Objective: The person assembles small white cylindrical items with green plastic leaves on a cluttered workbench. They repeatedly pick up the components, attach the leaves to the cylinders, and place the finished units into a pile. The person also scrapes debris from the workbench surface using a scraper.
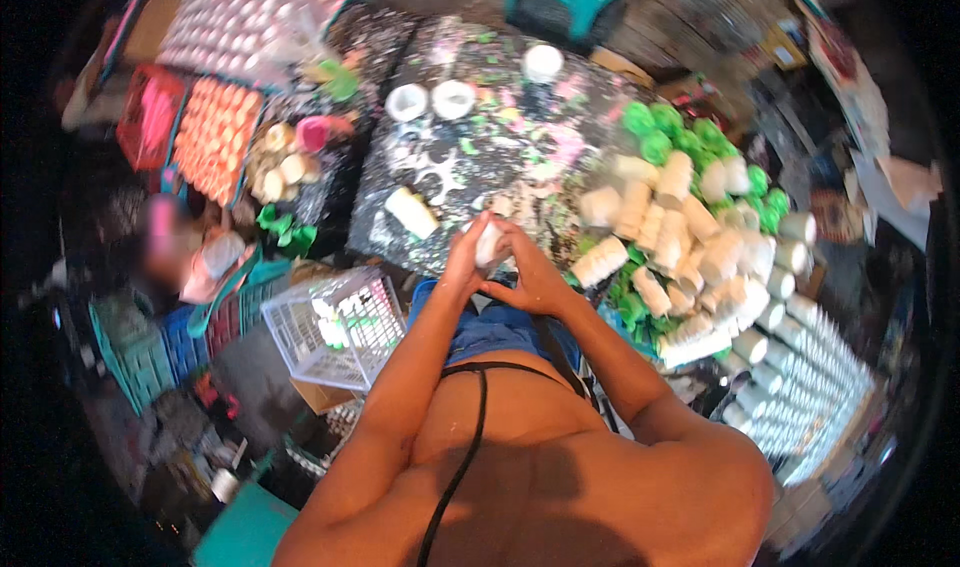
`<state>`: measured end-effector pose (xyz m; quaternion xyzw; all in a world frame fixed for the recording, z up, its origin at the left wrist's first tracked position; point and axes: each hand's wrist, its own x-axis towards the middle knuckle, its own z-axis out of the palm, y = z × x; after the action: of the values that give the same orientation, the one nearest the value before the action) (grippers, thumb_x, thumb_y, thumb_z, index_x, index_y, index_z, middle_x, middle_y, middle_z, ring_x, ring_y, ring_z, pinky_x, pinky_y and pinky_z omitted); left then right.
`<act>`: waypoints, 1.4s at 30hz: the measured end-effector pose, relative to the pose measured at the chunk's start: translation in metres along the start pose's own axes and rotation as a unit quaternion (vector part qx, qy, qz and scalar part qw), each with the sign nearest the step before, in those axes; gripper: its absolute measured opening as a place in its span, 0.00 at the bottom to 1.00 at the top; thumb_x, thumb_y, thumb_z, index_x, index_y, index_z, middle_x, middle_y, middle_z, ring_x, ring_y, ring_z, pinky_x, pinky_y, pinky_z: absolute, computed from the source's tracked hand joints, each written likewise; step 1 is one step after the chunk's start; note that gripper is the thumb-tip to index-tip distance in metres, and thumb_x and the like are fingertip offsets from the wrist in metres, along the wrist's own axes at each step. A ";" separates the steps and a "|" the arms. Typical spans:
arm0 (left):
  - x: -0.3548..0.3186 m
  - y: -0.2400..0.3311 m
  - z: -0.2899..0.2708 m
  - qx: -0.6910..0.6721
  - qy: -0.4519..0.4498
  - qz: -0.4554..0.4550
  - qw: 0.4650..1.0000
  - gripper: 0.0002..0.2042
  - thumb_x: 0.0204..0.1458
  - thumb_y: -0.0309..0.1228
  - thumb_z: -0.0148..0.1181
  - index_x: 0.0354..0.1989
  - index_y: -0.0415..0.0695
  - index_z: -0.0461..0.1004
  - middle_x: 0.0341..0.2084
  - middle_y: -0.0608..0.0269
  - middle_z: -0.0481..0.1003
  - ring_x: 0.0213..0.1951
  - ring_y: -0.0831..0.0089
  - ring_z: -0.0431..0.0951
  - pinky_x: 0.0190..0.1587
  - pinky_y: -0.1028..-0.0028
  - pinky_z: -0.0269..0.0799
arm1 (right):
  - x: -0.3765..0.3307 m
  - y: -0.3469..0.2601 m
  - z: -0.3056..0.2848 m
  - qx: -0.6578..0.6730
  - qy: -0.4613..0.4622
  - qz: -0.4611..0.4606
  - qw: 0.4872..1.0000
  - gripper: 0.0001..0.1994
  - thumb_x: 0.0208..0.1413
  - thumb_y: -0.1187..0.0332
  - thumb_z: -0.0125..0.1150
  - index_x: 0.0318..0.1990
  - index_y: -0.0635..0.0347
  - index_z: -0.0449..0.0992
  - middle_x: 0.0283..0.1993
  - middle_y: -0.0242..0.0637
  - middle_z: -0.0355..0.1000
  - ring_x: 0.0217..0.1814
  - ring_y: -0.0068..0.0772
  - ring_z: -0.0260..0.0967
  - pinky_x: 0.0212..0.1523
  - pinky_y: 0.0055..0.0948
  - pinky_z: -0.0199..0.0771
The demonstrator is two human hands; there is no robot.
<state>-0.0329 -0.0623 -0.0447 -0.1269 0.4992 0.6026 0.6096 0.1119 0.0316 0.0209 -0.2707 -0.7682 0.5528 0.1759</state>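
Between our palms, just above the lap, sits a small white pot (488, 242): left hand (465, 262) and right hand (530, 272) both close round it (best kept firm, we judge). Beyond lie one white tube (412, 212), two rings (430, 100) and one tub (542, 62); rightward, a pile (690, 257) past counting.
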 end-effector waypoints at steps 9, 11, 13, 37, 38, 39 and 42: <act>-0.007 -0.006 0.098 0.093 -0.139 0.128 0.978 0.34 0.73 0.61 0.34 0.72 0.45 0.61 0.55 0.56 0.76 0.53 0.65 0.79 0.58 0.65 0.76 | -0.012 0.007 0.000 0.006 0.204 0.045 0.978 0.40 0.69 0.53 0.58 0.75 0.74 0.49 0.80 0.69 0.45 0.85 0.67 0.40 0.81 0.53 0.42; -0.001 0.001 0.096 0.161 -0.154 0.134 0.966 0.35 0.72 0.63 0.33 0.73 0.46 0.60 0.57 0.55 0.75 0.56 0.64 0.77 0.61 0.64 0.74 | -0.021 0.008 -0.020 0.009 0.238 0.008 0.971 0.44 0.69 0.50 0.57 0.77 0.76 0.45 0.80 0.70 0.44 0.85 0.68 0.38 0.82 0.54 0.40; -0.006 0.006 0.100 0.209 -0.139 0.121 0.960 0.37 0.71 0.65 0.32 0.74 0.47 0.59 0.58 0.54 0.75 0.58 0.63 0.76 0.64 0.63 0.71 | -0.026 0.015 -0.043 -0.087 0.248 0.025 0.965 0.46 0.68 0.48 0.58 0.77 0.76 0.44 0.80 0.70 0.43 0.85 0.67 0.38 0.82 0.54 0.39; -0.006 -0.029 0.117 0.220 -0.210 -0.009 0.953 0.31 0.72 0.59 0.39 0.73 0.49 0.62 0.68 0.57 0.69 0.64 0.62 0.73 0.61 0.58 0.69 | -0.230 0.114 -0.386 -0.363 0.394 0.406 0.741 0.52 0.52 0.28 0.65 0.68 0.69 0.68 0.70 0.60 0.67 0.73 0.61 0.64 0.72 0.51 0.65; -0.003 -0.027 0.116 0.219 -0.219 -0.016 0.951 0.31 0.73 0.57 0.39 0.73 0.48 0.62 0.68 0.58 0.70 0.63 0.62 0.74 0.61 0.58 0.68 | -0.239 0.142 -0.387 -0.429 0.392 0.400 0.709 0.49 0.57 0.28 0.61 0.65 0.72 0.70 0.68 0.63 0.69 0.72 0.62 0.65 0.72 0.51 0.64; 0.000 -0.026 0.114 0.221 -0.212 -0.024 0.952 0.30 0.73 0.57 0.39 0.72 0.48 0.63 0.67 0.59 0.71 0.62 0.64 0.75 0.61 0.59 0.68 | -0.242 0.157 -0.391 -0.431 0.384 0.424 0.698 0.48 0.61 0.28 0.54 0.66 0.73 0.71 0.69 0.64 0.68 0.73 0.65 0.64 0.72 0.53 0.64; 0.002 -0.021 0.101 0.236 -0.153 0.009 0.960 0.26 0.73 0.53 0.43 0.67 0.48 0.67 0.60 0.65 0.77 0.55 0.68 0.79 0.55 0.61 0.70 | -0.254 0.153 -0.395 -0.461 0.348 0.444 0.685 0.46 0.67 0.29 0.42 0.68 0.69 0.70 0.69 0.65 0.67 0.71 0.68 0.65 0.71 0.57 0.64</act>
<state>0.0305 0.0108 -0.0082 0.1189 0.5288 0.4852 0.6861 0.5719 0.2115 0.0126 -0.7998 -0.6000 0.0088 0.0175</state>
